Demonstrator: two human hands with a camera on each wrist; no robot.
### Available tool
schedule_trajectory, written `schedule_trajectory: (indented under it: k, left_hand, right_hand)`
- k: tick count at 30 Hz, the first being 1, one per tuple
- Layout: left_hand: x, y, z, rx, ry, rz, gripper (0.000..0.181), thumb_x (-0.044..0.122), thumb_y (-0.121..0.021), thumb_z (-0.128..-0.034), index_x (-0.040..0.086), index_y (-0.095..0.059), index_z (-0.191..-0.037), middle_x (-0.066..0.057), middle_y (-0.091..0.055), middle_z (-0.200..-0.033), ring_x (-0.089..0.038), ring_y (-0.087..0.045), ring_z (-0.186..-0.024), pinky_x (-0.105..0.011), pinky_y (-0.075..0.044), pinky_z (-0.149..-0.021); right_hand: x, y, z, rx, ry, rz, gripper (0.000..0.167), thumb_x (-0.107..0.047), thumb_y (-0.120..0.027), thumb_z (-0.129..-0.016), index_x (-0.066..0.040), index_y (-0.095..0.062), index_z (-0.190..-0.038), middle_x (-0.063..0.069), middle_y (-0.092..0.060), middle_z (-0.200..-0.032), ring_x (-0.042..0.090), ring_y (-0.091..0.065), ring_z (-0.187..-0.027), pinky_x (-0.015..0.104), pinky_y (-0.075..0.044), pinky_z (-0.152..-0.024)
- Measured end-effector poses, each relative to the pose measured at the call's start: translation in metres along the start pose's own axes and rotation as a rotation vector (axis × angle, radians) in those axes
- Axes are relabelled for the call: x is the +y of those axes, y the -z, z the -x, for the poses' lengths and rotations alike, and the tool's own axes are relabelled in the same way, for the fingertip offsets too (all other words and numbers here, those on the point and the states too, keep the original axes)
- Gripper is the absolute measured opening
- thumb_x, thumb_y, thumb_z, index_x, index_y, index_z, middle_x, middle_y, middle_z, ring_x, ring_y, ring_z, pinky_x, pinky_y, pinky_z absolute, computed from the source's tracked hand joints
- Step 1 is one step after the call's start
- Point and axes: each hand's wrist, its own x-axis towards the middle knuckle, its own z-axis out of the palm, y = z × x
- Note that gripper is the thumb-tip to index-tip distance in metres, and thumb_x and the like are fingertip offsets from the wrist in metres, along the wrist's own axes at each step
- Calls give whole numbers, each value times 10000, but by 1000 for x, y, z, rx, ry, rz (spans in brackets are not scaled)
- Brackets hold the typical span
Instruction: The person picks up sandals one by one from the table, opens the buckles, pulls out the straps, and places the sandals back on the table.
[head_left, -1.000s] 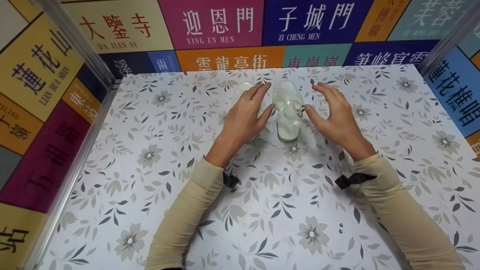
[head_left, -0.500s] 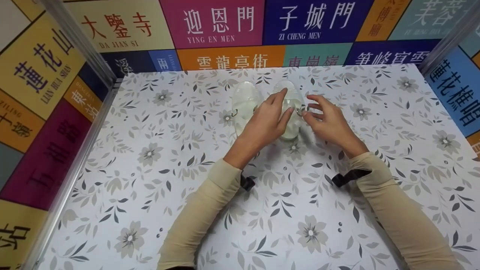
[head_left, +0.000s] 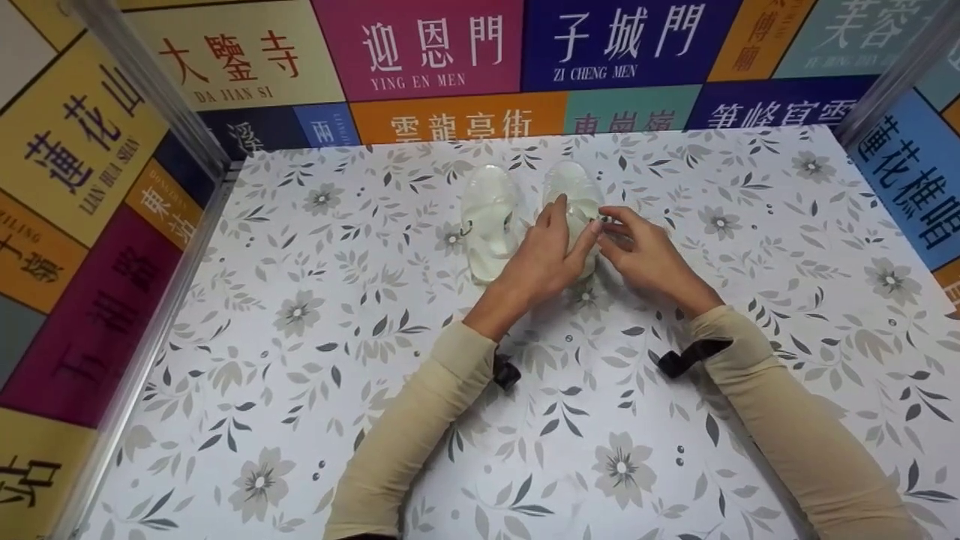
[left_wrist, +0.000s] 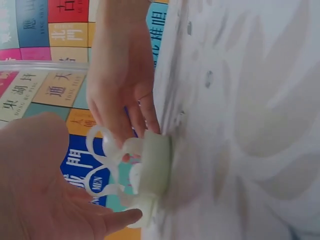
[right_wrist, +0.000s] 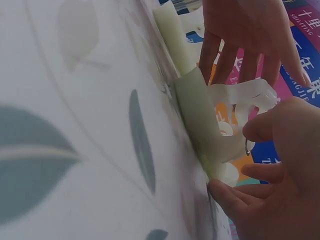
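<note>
A pair of pale green-white, translucent plastic sandals stands on the white counter (head_left: 360, 292) patterned with grey flowers. The left hand (head_left: 538, 259) is over the right-hand sandal (head_left: 568, 177), its grip wide, the thumb apart from nearly straight fingers. The right hand (head_left: 646, 256) is at that sandal's outer side, its thumb touching the strap (right_wrist: 231, 95) beside a small metal buckle (right_wrist: 247, 147). Its grip is narrow, though whether it truly pinches the strap is hard to tell.

Half a second ago the two hands were a little farther apart; now their fingertips nearly meet. A second ago the left hand covered the left-hand sandal (head_left: 490, 196), which now lies almost wholly uncovered. Both sandals have kept their places.
</note>
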Motion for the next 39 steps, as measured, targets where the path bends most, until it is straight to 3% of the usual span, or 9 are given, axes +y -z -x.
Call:
schedule_trajectory:
  k: [5, 14, 21, 28, 39]
  left_hand:
    - [-8, -9, -5, -16, 69, 92, 877, 659, -285, -1128, 39, -132, -1729, -262, -402, -1702, -375, -440, -1575, -455, -399, -1293]
    - [-18, -13, -12, 3, 115, 206, 841, 673, -201, -1129, 46, -359, -1667, -198, -529, -1638, -330, -502, -1539, -431, -418, -1276]
    - [-19, -16, -12, 19, 87, 238, 814, 667, -218, -1130, 68, -411, -1646, -178, -546, -1631, -323, -526, -1524, -419, -426, -1274]
    - [-17, -17, -9, 51, 70, 255, 794, 677, -269, -1123, 86, -451, -1621, -168, -597, -1584, -309, -574, -1482, -418, -462, -1242]
    - [-9, -10, 12, 24, 79, 194, 912, 781, -286, -1065, 96, -383, -1660, -172, -532, -1632, -359, -473, -1536, -527, -448, -1238]
  right_hand:
    - [2, -2, -1, -10, -26, -32, 544, -269, -626, -1109, -40, -490, -1584, 218, -504, -1639, 405, -537, -1500, 522, -452, -1243]
    - [5, -3, -3, -39, -34, -96, 577, -278, -621, -1112, -42, -471, -1617, 209, -538, -1615, 376, -529, -1506, 524, -403, -1275]
    - [6, -6, -2, -33, -64, -139, 565, -293, -620, -1110, -99, -485, -1623, 173, -576, -1592, 333, -557, -1479, 490, -395, -1281]
    - [5, -6, -1, -29, -7, -157, 536, -251, -624, -1111, -80, -508, -1605, 158, -557, -1618, 333, -558, -1484, 467, -410, -1278]
    - [-6, -3, 6, -50, 67, -200, 439, -115, -627, -1095, -17, -591, -1521, 167, -565, -1602, 326, -548, -1484, 434, -440, -1262]
